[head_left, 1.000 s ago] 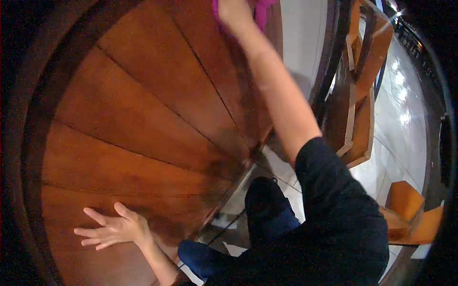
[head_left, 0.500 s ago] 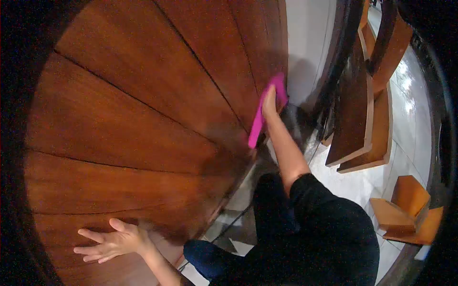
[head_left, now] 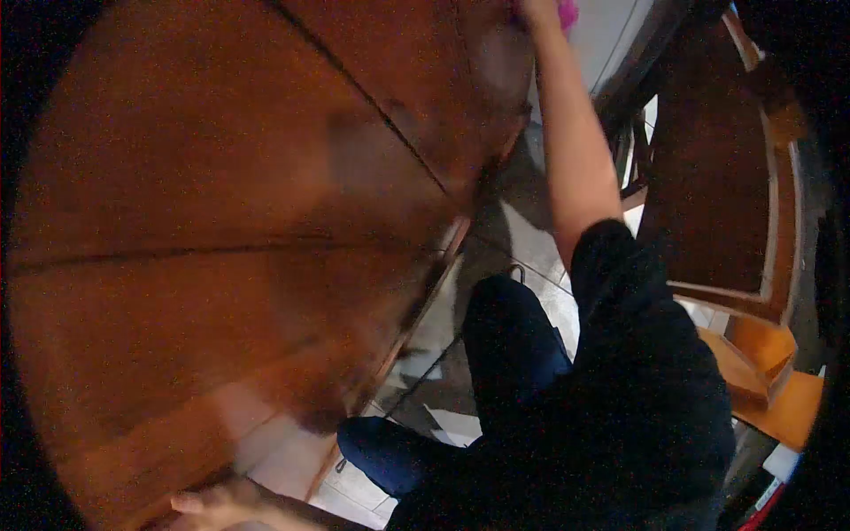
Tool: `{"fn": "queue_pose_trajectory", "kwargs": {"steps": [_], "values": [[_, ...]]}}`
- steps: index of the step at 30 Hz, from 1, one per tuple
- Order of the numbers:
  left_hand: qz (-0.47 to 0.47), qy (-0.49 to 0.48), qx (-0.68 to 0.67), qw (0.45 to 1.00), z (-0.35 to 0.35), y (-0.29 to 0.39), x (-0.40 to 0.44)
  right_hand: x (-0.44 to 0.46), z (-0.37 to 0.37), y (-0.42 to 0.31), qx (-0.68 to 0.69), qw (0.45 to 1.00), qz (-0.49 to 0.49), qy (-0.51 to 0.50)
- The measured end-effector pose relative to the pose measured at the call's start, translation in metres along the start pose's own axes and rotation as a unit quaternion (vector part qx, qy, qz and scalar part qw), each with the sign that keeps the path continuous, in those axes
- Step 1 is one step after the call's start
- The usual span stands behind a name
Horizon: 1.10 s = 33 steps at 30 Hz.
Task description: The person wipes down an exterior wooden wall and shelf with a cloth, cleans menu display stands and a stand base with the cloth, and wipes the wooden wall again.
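My right arm reaches up to the top edge, where my right hand (head_left: 537,11) is partly cut off. It is on a pink cloth (head_left: 567,12), of which only a small piece shows beside the hand. Beneath it lies a large brown wooden panelled surface (head_left: 195,177) with dark seams fanning across it. At the bottom left, my left hand (head_left: 212,510) is blurred and cut by the lower border. Its thumb stands apart from the other fingers, and nothing shows in it. The hand is over or near the wood; contact is unclear.
My knees (head_left: 509,327) are close to the edge of the wood. Dark wooden furniture (head_left: 708,168) stands on the right, with an orange-brown wooden piece (head_left: 788,398) below it. A pale wall (head_left: 611,35) rises at the top. Light floor tiles (head_left: 540,252) show between.
My right hand has moved up and away with the pink cloth, now mostly out of frame. My left hand has dropped towards the bottom edge. The whole view has shifted closer to the wood.
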<state>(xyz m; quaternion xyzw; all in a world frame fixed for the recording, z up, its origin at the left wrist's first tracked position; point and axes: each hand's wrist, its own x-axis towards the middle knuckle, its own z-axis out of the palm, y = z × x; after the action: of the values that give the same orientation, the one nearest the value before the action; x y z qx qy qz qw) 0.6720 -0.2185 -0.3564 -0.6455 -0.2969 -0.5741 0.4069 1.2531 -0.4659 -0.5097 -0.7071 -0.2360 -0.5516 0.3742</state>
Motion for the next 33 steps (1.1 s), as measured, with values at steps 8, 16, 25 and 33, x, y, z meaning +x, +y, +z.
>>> {"fn": "queue_pose_trajectory", "kwargs": {"steps": [8,16,25,33], "values": [[0.03,0.016,-0.019,0.999,0.017,0.008,-0.001,-0.365,0.046,0.081,-0.079,0.885,0.391,-0.24],[0.051,0.017,-0.026,0.998,0.017,0.013,0.006,-0.466,-0.005,-0.002,-0.036,0.829,0.503,-0.242],[0.039,0.009,-0.025,0.999,0.022,0.015,0.008,-0.507,-0.074,-0.134,0.05,0.82,0.413,-0.394],[0.057,0.009,-0.007,0.998,0.033,0.017,0.007,-0.447,0.017,0.074,0.067,0.753,0.641,-0.13]]}}
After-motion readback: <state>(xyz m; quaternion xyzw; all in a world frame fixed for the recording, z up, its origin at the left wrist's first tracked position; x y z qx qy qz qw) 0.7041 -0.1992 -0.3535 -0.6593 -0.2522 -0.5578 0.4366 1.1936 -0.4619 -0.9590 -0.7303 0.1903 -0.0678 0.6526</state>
